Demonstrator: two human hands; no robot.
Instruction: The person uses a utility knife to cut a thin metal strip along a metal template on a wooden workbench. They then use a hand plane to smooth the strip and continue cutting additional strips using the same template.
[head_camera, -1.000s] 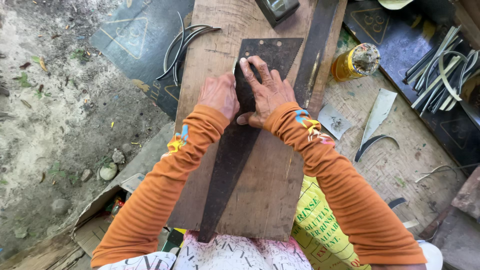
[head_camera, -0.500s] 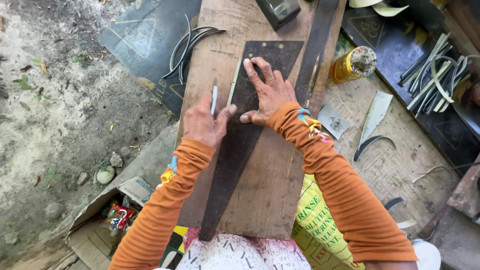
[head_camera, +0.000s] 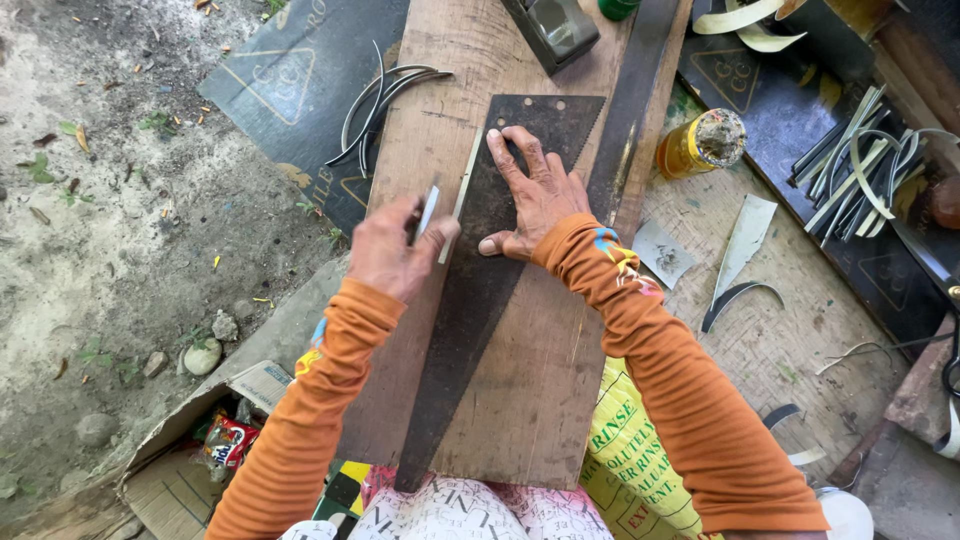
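A long dark saw blade (head_camera: 470, 310) lies on a wooden plank (head_camera: 540, 390) that runs away from me. My right hand (head_camera: 535, 195) lies flat on the wide end of the blade, fingers spread. My left hand (head_camera: 395, 250) grips a thin white pen-like marker (head_camera: 428, 212) with its tip at the blade's left edge. A narrow pale strip (head_camera: 462, 195) lies along that same edge, under the right fingertips. Both arms wear orange sleeves.
Curved dark strips (head_camera: 385, 100) lie left of the plank; more strips (head_camera: 860, 165) fill a dark tray at right. A yellow jar (head_camera: 700, 145), flat metal offcuts (head_camera: 745, 240) and a dark block (head_camera: 555, 30) sit nearby. Sandy ground with stones and an open carton (head_camera: 215, 440) is left.
My left hand has come off the blade, picked up the white marker and moved down the blade's left edge. My right hand stays pressed on the blade.
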